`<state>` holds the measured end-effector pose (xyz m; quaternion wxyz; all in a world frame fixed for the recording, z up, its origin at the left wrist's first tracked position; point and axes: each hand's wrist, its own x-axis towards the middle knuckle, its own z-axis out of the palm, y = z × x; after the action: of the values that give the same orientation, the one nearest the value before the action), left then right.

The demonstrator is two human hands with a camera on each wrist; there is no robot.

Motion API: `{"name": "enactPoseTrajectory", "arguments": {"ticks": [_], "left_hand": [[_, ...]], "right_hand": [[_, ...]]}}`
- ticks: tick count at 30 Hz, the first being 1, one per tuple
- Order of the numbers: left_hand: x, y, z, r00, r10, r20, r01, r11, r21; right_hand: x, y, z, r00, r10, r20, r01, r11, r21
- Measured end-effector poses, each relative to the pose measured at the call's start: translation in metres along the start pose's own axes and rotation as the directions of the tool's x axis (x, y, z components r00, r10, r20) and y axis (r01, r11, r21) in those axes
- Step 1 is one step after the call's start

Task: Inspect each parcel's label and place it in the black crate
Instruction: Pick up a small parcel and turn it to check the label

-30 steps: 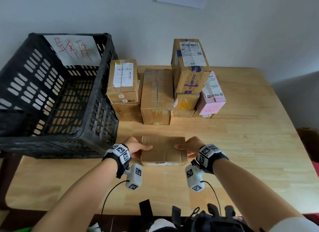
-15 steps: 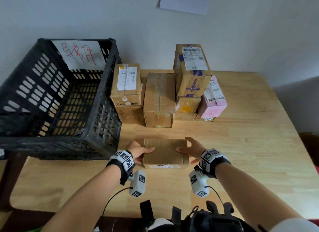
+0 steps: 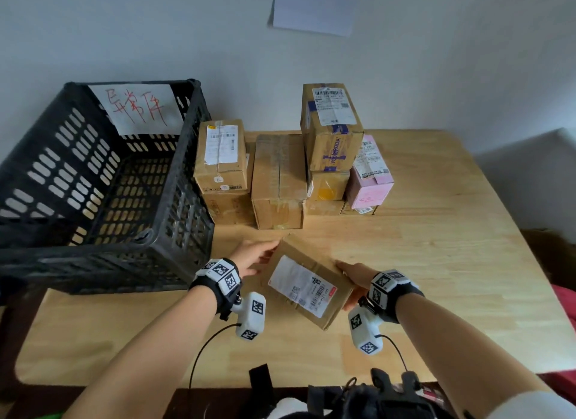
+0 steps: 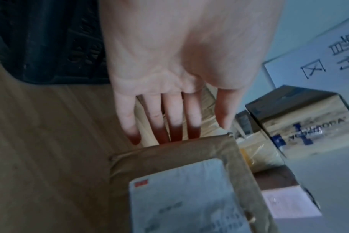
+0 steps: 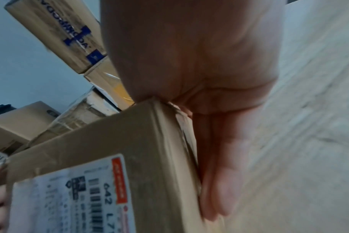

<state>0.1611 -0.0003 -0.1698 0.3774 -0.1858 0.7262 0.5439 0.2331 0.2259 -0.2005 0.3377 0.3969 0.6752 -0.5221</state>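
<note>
A brown cardboard parcel (image 3: 307, 281) is held tilted just above the wooden table (image 3: 436, 247), its white shipping label (image 3: 300, 286) facing up at me. My left hand (image 3: 254, 256) touches the parcel's far left corner with straight fingers (image 4: 173, 116) that reach behind its edge (image 4: 169, 160). My right hand (image 3: 353, 278) grips the right edge, palm on the corner and fingers (image 5: 215, 181) running under the parcel (image 5: 110, 138). The black crate (image 3: 187, 175) stands to the left with nothing visible inside and a handwritten paper sign (image 3: 140, 108) on its far wall.
Several more parcels are stacked at the back of the table: a labelled box (image 3: 221, 157), a plain taped box (image 3: 279, 181), a tall blue-taped box (image 3: 332, 128) and a pink box (image 3: 369, 175). Bare table lies to the right and in front.
The parcel lay flat on the table with a plain face up. Both hands have lifted and turned it, so its label now shows and it sits at an angle.
</note>
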Motion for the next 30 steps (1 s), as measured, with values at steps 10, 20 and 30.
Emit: {"name": "enactPoseTrajectory", "arguments": {"ticks": [10, 20, 30], "left_hand": [[0.013, -0.032, 0.003, 0.999, -0.044, 0.019, 0.04, 0.984, 0.174], [0.023, -0.038, 0.001, 0.997, -0.072, 0.015, 0.07, 0.99, 0.126], [0.028, -0.032, 0.022, 0.98, -0.161, 0.12, 0.119, 0.946, 0.3]], "right_hand": [[-0.001, 0.004, -0.002, 0.993, -0.045, -0.109, 0.046, 0.999, 0.003], [0.003, 0.001, 0.002, 0.986, -0.118, -0.121, 0.105, 0.989, -0.105], [0.01, 0.017, 0.011, 0.984, -0.034, -0.172, 0.065, 0.982, 0.178]]}}
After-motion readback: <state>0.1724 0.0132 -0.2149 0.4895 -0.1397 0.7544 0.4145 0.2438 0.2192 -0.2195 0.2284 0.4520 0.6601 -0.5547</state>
